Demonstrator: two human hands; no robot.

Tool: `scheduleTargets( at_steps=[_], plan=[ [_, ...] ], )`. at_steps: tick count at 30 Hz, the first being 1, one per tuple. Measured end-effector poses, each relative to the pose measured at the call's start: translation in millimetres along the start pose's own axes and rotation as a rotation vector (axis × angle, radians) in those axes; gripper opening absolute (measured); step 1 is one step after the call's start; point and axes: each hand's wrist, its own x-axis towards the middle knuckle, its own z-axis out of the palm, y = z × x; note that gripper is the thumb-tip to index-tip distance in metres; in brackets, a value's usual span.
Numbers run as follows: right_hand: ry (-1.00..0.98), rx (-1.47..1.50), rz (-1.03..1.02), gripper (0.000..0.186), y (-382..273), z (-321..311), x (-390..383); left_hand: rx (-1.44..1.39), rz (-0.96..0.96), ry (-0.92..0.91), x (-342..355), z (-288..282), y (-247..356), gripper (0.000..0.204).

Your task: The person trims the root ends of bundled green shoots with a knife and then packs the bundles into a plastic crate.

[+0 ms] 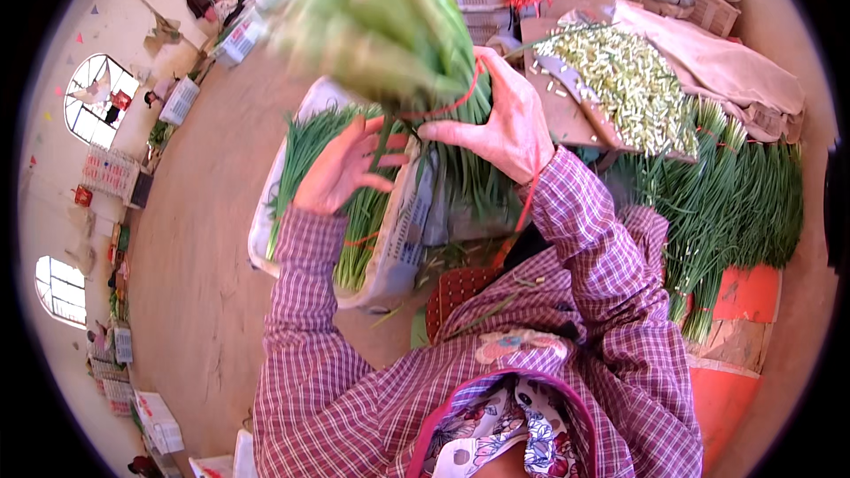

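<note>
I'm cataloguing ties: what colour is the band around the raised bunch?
Red; the band shows best in the head view.

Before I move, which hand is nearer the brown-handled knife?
Right: the right hand, gripping a bundle of green stalks, is left of the brown-handled knife; the left hand is farther left, over the white crate.

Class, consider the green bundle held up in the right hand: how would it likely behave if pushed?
The green bundle probably flexes, as its stalks look slender. It should move mostly as one, since a red band wraps it.
</note>
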Motion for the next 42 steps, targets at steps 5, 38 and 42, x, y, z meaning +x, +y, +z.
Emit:
scheduleTargets(
  at_steps=[5, 38, 42],
  plan=[
    [0.062, 0.602, 0.237, 0.059, 19, -1, 3, 0.838, 0.304, 0.456, -45, 41, 38, 0.061],
    [-0.101, 0.011, 0.200, 0.071, 39, -15, -42, -0.301, 0.277, -0.056, 52, 48, -8, 0.060],
    [-0.208, 0.358, 0.364, 0.107, 52, 1, -49, -0.356, 0.227, -0.240, 68, 64, -16, 0.078]
  ],
)
